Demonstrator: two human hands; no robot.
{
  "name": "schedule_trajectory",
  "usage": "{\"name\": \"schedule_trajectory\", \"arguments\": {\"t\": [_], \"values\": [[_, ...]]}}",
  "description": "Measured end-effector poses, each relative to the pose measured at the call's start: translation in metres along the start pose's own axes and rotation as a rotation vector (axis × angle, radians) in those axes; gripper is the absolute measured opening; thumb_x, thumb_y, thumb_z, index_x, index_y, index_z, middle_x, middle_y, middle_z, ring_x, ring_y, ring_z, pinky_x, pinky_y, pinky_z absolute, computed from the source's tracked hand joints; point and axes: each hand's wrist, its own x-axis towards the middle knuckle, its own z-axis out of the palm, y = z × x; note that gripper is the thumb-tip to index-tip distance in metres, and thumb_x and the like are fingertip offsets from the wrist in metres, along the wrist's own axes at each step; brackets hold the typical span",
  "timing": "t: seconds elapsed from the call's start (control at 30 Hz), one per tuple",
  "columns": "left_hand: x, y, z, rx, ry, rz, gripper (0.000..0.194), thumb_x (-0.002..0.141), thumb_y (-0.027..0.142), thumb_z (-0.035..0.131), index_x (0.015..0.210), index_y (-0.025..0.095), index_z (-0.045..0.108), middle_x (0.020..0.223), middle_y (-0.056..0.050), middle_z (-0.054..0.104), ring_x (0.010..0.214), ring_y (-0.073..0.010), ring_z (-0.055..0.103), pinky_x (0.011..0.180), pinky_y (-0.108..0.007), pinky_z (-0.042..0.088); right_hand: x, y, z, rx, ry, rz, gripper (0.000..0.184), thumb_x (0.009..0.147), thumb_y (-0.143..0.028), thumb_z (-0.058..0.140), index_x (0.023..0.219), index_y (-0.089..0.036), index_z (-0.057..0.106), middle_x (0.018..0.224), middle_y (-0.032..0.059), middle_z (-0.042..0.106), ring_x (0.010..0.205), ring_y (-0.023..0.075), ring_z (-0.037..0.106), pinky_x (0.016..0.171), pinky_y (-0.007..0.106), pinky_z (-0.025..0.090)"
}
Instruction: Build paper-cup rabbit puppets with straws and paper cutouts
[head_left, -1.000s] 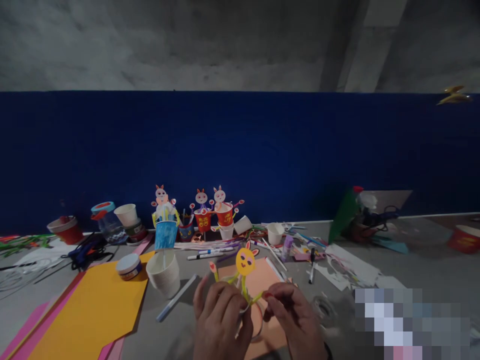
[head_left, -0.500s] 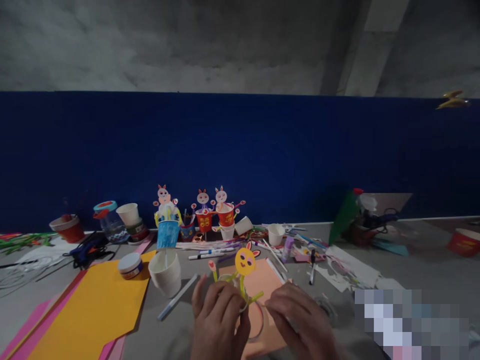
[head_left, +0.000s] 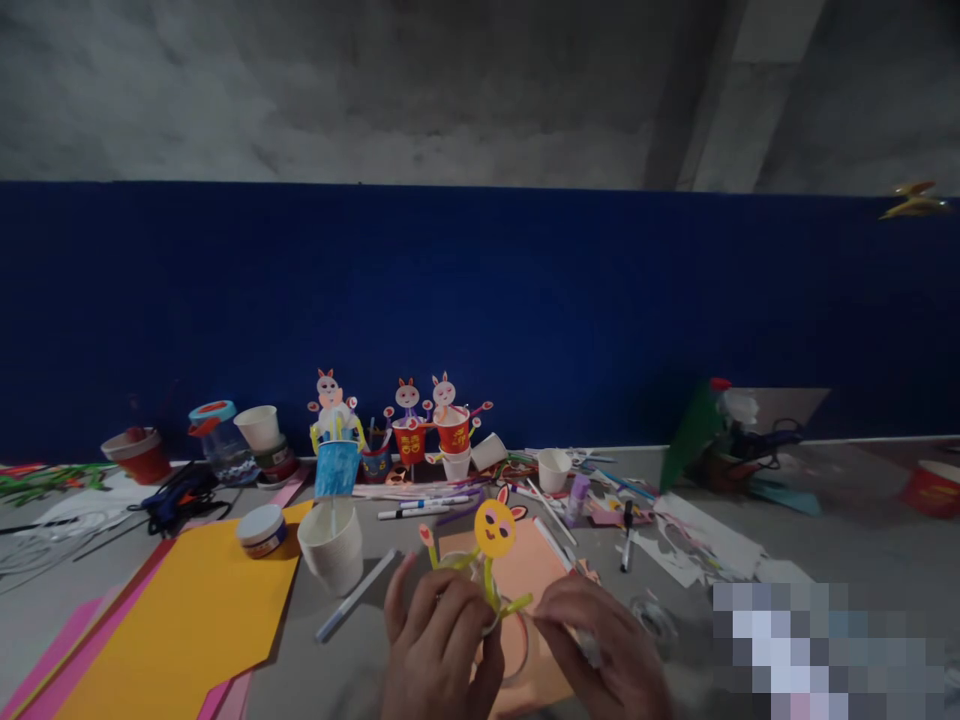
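Observation:
A rabbit puppet with a round yellow paper head (head_left: 496,529) stands up from a white paper cup, mostly hidden behind my fingers. My left hand (head_left: 442,635) is closed around this cup. One raised yellow pipe cleaner arm ends in a paper paw (head_left: 427,538); the other yellow pipe cleaner arm (head_left: 516,606) reaches right and shows no paw. At that arm's tip, my right hand (head_left: 604,625) has its fingertips pinched together; whatever they hold is hidden. Under both hands lies an orange paper sheet (head_left: 525,555).
Finished rabbit cups (head_left: 452,432) stand along the blue partition (head_left: 480,300). Left are a white cup stack (head_left: 330,545), a lidded jar (head_left: 261,530), yellow-orange paper (head_left: 180,610) and a marker (head_left: 356,597). A glue stick (head_left: 577,498), paper scraps (head_left: 712,535) and a tape roll (head_left: 654,622) lie right.
The rabbit's head has shifted slightly right and down. Its right-hand yellow arm has come closer to my right fingertips. My left hand keeps its hold on the cup.

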Motion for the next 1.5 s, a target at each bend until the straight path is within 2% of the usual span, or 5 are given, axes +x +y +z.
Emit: {"name": "schedule_trajectory", "arguments": {"t": [0.13,0.3,0.6,1.33,1.5], "values": [[-0.002,-0.001,0.004,0.001,-0.02,-0.019,0.018,0.087,0.01,0.058,0.076,0.024,0.059,0.075,0.004,0.073,0.084,-0.0198,0.065,0.113,-0.047,0.027,-0.005,0.004,0.011,0.134,0.07,0.271,0.005,0.091,-0.023,0.067,0.088,-0.024,0.072,0.079,0.0036,0.073,0.071,0.0186,0.071,0.064,0.023,0.059],[-0.003,-0.002,0.005,0.023,-0.064,-0.017,0.017,0.084,0.009,0.061,0.077,0.024,0.059,0.076,0.004,0.072,0.084,-0.0199,0.065,0.11,-0.048,0.029,-0.013,0.009,0.017,0.174,0.119,0.452,0.016,0.088,-0.033,0.073,0.099,-0.022,0.071,0.081,0.0047,0.074,0.071,0.0186,0.073,0.063,0.022,0.061],[-0.004,-0.004,0.005,0.006,-0.103,-0.049,0.017,0.084,0.008,0.058,0.078,0.024,0.058,0.077,0.003,0.07,0.086,-0.0219,0.064,0.109,-0.05,0.029,-0.001,0.005,0.008,0.106,0.03,0.41,0.016,0.091,-0.035,0.069,0.084,-0.022,0.07,0.075,0.0037,0.071,0.069,0.0178,0.069,0.064,0.022,0.057],[-0.003,-0.002,0.005,0.015,-0.1,-0.011,0.02,0.082,0.005,0.058,0.078,0.024,0.058,0.078,0.003,0.072,0.086,-0.0222,0.065,0.109,-0.048,0.03,0.005,0.012,0.008,-0.039,-0.047,0.335,0.008,0.091,-0.028,0.066,0.097,-0.022,0.066,0.083,0.0031,0.073,0.074,0.0192,0.072,0.07,0.027,0.056],[-0.003,0.001,0.005,0.037,-0.088,-0.007,0.02,0.084,0.006,0.057,0.077,0.025,0.058,0.078,0.003,0.073,0.087,-0.0217,0.066,0.11,-0.048,0.029,0.014,0.004,0.005,-0.009,-0.144,0.337,0.009,0.092,-0.025,0.06,0.085,-0.021,0.064,0.081,0.0022,0.066,0.071,0.0173,0.066,0.065,0.025,0.052]]}}
